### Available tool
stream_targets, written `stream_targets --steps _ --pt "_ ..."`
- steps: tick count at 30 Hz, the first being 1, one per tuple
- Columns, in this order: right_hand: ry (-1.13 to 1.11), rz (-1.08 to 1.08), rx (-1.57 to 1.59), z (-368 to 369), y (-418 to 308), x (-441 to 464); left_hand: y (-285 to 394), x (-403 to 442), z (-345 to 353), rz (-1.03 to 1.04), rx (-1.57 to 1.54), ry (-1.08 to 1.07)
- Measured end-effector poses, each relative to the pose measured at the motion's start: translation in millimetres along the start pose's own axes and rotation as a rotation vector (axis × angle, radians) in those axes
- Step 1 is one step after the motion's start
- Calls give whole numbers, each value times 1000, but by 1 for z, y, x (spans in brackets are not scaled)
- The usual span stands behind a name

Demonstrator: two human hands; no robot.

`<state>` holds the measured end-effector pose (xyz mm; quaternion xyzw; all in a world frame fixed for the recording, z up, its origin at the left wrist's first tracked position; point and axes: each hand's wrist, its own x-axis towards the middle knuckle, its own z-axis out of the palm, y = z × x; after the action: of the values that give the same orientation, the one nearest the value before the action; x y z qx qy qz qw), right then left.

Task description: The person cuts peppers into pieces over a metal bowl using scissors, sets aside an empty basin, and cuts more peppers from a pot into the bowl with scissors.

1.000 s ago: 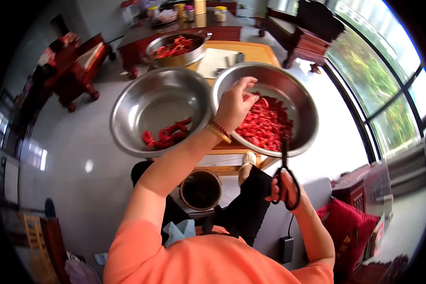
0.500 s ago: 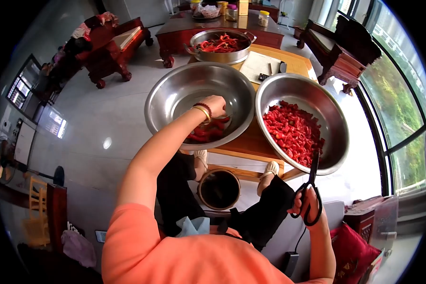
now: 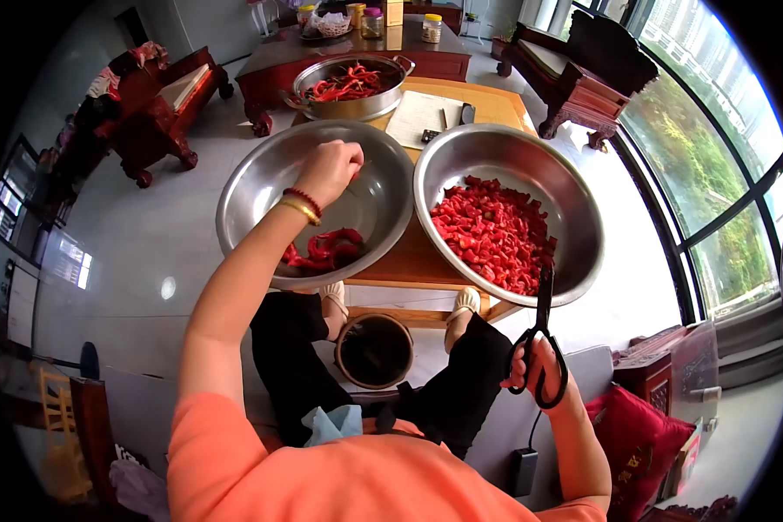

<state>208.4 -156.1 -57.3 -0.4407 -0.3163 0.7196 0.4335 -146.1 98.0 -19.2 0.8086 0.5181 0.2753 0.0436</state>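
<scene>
My left hand (image 3: pixel 332 171) is raised over the left metal basin (image 3: pixel 254 187), its fingers pinched together. A bit of red, seemingly a chili pepper (image 3: pixel 354 177), peeks out at the fingertips; the rest is hidden. Several whole red chili peppers (image 3: pixel 326 250) lie in the near part of that basin, below my wrist. My right hand (image 3: pixel 538 365) grips black scissors (image 3: pixel 544 304) by the handles, blades pointing up and looking closed. The tips overlap the near rim of the right basin (image 3: pixel 578 230), which holds a pile of cut red chili pieces (image 3: pixel 491 230).
Both basins rest on a wooden table (image 3: pixel 409 259). Behind them are a steel pot (image 3: pixel 357 106) of long red chilies and a notepad (image 3: pixel 413 117) with small black items. A round dark-filled bucket (image 3: pixel 374 351) stands between my feet.
My left hand has lifted from the chili peppers toward the far side of the left basin, with a bit of red in its fingers. The whole view has shifted; the right hand keeps the scissors.
</scene>
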Motion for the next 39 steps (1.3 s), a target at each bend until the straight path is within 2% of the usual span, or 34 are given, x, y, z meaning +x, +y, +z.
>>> stream_targets --steps 3,5,7,10,17,22,25,26,29,36,39 --pt "3 11 -63 11 -3 8 47 -15 -26 10 -347 120" --pt "22 28 -146 15 -4 15 77 -24 -27 -57 -632 38" --pt "43 66 -336 23 -13 17 102 -32 -21 -8 -719 58" --pt "-30 9 -512 26 -21 13 132 -41 -9 7 -800 3" --pt "46 -17 -517 25 -18 6 163 -49 17 88 -959 -106" --pt "28 2 -452 27 -20 7 175 -58 30 -13 -1107 -238" --pt "99 61 -339 22 -17 8 177 -56 36 -29 -1103 -201" --pt "150 63 -293 22 -16 9 175 -54 44 26 -1013 -117" --pt "155 60 -243 17 -13 8 172 -49 54 -124 -1162 -96" --pt "30 60 -385 18 -14 7 184 -56 62 -82 -1141 -119" --pt "89 73 -428 23 -19 7 187 -59 68 -75 -1176 -156"
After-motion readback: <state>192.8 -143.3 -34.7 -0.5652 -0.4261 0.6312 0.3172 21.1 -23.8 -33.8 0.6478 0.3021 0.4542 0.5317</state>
